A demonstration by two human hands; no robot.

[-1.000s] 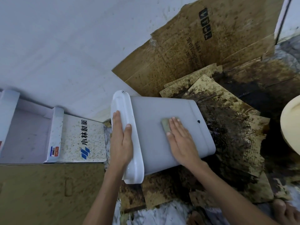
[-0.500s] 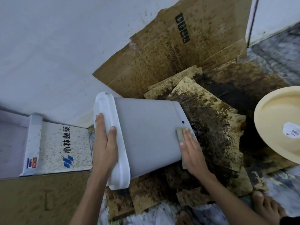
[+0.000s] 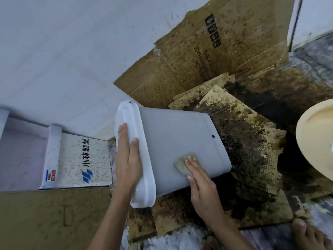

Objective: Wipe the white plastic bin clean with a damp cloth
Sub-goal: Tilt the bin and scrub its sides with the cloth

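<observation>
Right hand (image 3: 201, 179): fingers straight and together, laid flat on a small yellowish damp cloth (image 3: 181, 164), pressing it against the upturned side wall of the white plastic bin (image 3: 176, 139). The cloth sits on the near part of that wall, toward the bin's base end; only its left portion shows beyond the fingertips.

Left hand (image 3: 128, 156): palm flat against the bin's wide rim (image 3: 144, 177), fingers extended along it, thumb lying over the rim's edge toward the wall. Not curled round anything; it braces the bin.

The bin lies tilted on its side, rim to the left, base to the right, resting on the floor over stained sheets of cardboard (image 3: 239, 154). A small dark spot (image 3: 213, 136) marks the wall near the base.

Surroundings: a larger spotted cardboard panel (image 3: 216, 56) leans against the white wall (image 3: 72, 51) behind. Left of the bin, a speckled white box (image 3: 84, 159) with printed characters. At the right edge, part of a cream round object (image 3: 317, 141). A bare foot (image 3: 306, 235) shows at lower right.
</observation>
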